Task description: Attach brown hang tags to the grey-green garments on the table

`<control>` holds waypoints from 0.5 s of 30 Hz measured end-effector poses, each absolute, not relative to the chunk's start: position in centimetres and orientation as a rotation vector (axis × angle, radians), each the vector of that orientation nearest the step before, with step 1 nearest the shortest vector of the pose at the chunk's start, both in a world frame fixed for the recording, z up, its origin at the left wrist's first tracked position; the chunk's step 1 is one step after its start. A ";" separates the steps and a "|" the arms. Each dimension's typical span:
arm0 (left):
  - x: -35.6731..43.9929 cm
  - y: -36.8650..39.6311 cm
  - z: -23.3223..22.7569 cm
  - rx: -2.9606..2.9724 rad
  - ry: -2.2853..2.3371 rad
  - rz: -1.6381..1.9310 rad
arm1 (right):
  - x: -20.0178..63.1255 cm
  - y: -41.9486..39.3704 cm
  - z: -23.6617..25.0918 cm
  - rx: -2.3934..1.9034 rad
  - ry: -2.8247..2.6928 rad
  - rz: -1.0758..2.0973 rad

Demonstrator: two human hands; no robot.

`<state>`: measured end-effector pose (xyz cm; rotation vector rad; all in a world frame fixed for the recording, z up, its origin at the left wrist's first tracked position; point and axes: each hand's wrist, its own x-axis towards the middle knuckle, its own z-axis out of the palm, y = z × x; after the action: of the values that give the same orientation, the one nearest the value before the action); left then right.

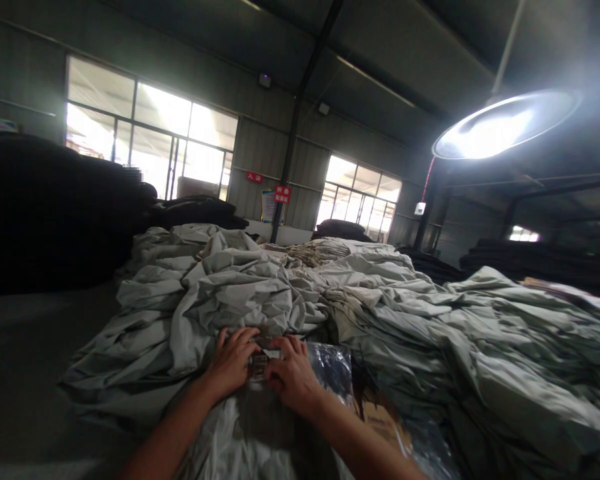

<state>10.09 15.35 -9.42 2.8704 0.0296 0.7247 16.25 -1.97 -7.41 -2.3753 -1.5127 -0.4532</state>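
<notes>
Both hands rest close together on a light grey folded cloth (260,427) at the bottom middle. Between them lies a small printed label (259,367), its edges partly covered by fingers. My left hand (234,363) has its fingers spread on the cloth, with the thumb side at the label's left edge. My right hand (296,377) is curled, thumb and forefinger at the label's right edge; its fingertips are partly hidden. Just right of that hand is a shiny clear plastic bag (333,363). A printed tan and dark packaging piece (383,420) shows beside my right forearm.
Crumpled heaps of light grey cloth (240,280) rise ahead, and more grey-green cloth (480,333) spreads to the right. A large dark pile (55,213) stands at the left. A bright lamp (505,127) hangs at upper right. Windows (153,133) line the far wall.
</notes>
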 end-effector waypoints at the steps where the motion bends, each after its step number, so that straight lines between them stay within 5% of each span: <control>1: 10.1 15.3 -9.5 2.862 0.017 0.766 | 16.1 -2.0 -7.4 -2.384 -1.566 -0.436; 9: 10.5 14.6 -8.7 2.783 -0.034 0.925 | 15.6 -1.1 -8.1 -2.614 -1.566 -0.194; 15: 9.9 14.1 -9.0 2.841 0.008 0.626 | 15.3 -1.7 -6.6 -2.561 -1.650 -0.093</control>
<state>9.88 14.13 -9.02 2.8413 0.0079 0.6261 15.34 -1.68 -6.62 -2.5612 -1.6501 -0.0929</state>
